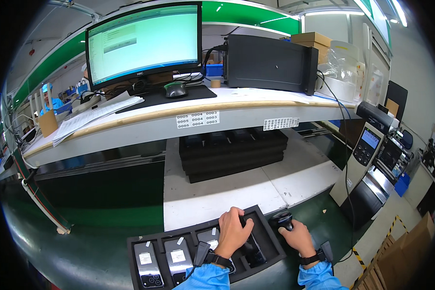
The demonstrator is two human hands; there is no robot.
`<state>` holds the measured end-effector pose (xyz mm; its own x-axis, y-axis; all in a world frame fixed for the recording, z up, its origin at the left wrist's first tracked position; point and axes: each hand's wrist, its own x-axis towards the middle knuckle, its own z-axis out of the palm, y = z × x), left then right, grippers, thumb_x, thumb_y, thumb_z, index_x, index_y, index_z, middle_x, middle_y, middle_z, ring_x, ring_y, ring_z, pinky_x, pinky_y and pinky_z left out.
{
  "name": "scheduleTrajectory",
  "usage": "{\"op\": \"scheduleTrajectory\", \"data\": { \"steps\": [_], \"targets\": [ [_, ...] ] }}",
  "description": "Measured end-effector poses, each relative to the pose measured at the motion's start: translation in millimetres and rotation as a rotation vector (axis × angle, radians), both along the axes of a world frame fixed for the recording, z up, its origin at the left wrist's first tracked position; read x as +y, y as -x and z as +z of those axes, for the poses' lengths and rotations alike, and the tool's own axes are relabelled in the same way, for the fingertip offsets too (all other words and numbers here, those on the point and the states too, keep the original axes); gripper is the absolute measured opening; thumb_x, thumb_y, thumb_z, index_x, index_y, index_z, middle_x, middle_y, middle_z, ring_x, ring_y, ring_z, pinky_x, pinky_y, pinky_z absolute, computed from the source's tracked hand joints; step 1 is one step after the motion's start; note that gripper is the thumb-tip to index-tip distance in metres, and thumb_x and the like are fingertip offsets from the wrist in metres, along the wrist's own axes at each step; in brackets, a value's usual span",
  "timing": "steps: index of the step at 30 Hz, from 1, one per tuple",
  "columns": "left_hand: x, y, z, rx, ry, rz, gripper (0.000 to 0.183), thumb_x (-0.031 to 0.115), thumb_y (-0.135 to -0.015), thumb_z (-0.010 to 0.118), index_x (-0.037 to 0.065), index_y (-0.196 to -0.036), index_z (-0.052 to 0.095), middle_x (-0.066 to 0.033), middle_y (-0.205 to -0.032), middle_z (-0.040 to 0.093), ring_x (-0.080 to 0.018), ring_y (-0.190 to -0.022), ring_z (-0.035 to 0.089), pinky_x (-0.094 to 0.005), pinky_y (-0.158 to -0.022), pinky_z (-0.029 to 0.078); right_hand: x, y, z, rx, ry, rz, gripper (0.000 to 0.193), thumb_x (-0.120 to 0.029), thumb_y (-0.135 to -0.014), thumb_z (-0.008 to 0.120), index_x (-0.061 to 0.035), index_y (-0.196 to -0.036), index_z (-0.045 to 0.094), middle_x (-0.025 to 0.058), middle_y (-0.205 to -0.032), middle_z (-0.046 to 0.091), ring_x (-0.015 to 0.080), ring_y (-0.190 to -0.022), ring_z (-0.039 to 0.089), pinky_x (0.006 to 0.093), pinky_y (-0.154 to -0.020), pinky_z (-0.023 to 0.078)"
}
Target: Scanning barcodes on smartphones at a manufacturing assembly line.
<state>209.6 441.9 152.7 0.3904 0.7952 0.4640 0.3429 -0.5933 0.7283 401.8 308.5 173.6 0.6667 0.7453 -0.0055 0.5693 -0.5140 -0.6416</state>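
A black foam tray (262, 215) lies on the green work surface in front of me. Several phones rest in its slots, backs up, with white labels: one phone (146, 270) at the left end, another phone (176, 244) beside it, and a third partly covered by my left hand (233, 233). That hand is closed on the upper end of a dark phone (257, 252), which is tilted in the right part of the tray. My right hand (298, 238), just right of the tray, grips a black handheld scanner (281, 219); its head points toward the tray.
A stack of black foam trays (234, 157) sits beneath the shelf (145, 128). On the shelf are a monitor (145, 46), a mouse (175, 89), papers (96, 113) and a black computer case (270, 63). A label printer (365, 152) stands right, with a cable hanging nearby.
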Motion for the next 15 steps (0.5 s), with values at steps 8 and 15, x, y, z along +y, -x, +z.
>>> {"op": "scheduleTrajectory", "data": {
  "steps": [8, 15],
  "targets": [
    [5.3, -2.4, -5.0, -0.095, -0.032, -0.027, 0.031, 0.020, -0.084, 0.070, 0.003, -0.102, 0.050, -0.0135, -0.100, 0.063, -0.0336, -0.098, 0.059, -0.0460, -0.102, 0.037, 0.7, -2.6, -5.2, -0.001, -0.028, 0.015, 0.044, -0.038, -0.081, 0.074, -0.0005, -0.104, 0.071, 0.0249, -0.099, 0.074, 0.0452, -0.098, 0.070, 0.0503, -0.088, 0.055],
    [5.6, -2.1, -4.1, -0.110, -0.015, -0.034, 0.031, 0.020, -0.083, 0.071, 0.004, -0.096, 0.047, -0.0130, -0.098, 0.065, -0.0337, -0.096, 0.058, -0.0454, -0.101, 0.038, -1.6, -2.2, -11.7, -0.066, -0.133, 0.014, 0.062, -0.039, -0.081, 0.076, -0.0015, -0.129, 0.060, 0.0265, -0.112, 0.070, 0.0433, -0.106, 0.068, 0.0496, -0.093, 0.053]
  ]
}}
